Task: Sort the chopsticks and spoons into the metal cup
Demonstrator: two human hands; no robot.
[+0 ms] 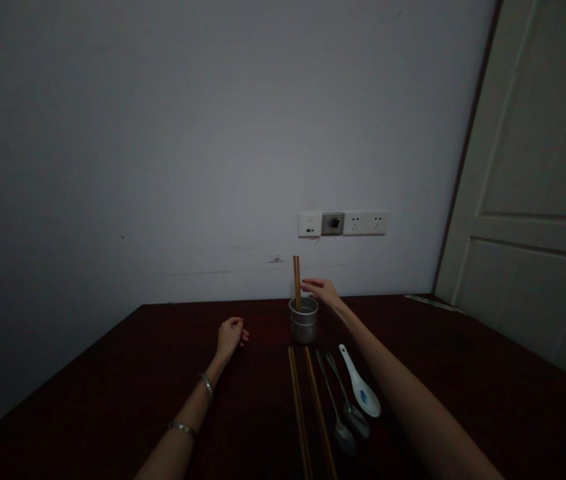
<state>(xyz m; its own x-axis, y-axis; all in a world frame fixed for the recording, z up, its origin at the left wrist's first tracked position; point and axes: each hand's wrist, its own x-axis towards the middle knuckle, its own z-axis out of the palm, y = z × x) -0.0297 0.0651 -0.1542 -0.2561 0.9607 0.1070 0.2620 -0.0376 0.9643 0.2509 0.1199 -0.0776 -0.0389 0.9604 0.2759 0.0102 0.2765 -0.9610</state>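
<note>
A pair of wooden chopsticks (297,280) stands nearly upright in a grey metal cup (304,328) near the back of the table. My right hand (321,290) is over the cup's right side, fingers stretched toward the chopsticks, tips at or just beside them; it looks open. My left hand (231,335) rests on the table left of the cup, fingers loosely bent and apart, with nothing in it. In front of the cup lie two pairs of chopsticks (299,407) (319,407), two metal spoons (345,437) (356,419) and a white soup spoon (360,387) with a blue mark.
The dark red table (127,373) meets a pale wall (187,167) at the back. Sockets and a switch panel (343,224) sit on the wall above the cup. A pale door (537,200) stands at the right, and a thin strip (433,303) lies at the back right edge.
</note>
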